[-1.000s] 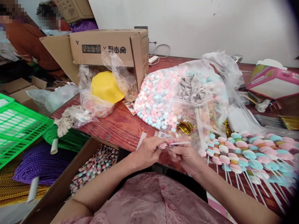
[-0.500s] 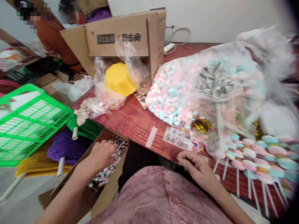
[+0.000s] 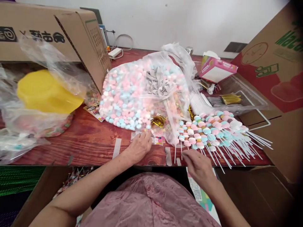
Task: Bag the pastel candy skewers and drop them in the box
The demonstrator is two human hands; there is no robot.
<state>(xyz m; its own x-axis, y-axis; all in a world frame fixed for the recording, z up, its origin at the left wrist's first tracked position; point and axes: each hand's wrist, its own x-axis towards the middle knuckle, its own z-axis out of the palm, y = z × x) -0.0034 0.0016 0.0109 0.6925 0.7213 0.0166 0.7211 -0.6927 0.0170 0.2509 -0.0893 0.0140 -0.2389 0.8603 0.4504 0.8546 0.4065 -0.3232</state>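
Note:
My left hand (image 3: pixel 139 147) rests on the red wooden table (image 3: pixel 94 145) with its fingers curled over a small printed paper card (image 3: pixel 159 140). My right hand (image 3: pixel 198 164) hovers at the table's front edge with fingers loosely bent, its tips beside the white sticks of a pile of pastel marshmallow skewers (image 3: pixel 208 130). Nothing shows in either hand. Behind them lies a big clear bag of pink, blue and white marshmallows (image 3: pixel 132 97) with a gold twist tie bundle (image 3: pixel 158 120) at its front.
A large cardboard box (image 3: pixel 54 37) stands at the back left, with a yellow bowl in a plastic bag (image 3: pixel 46 93) before it. A pink box (image 3: pixel 216 67) and a wire tray (image 3: pixel 246 97) sit at the back right, beside a tall printed carton (image 3: pixel 274 72). An open box of wrapped candies (image 3: pixel 73 176) sits below left.
My left hand came up from the low candy box onto the table beside the paper card. My right hand shifted toward the skewer sticks. The view swung right.

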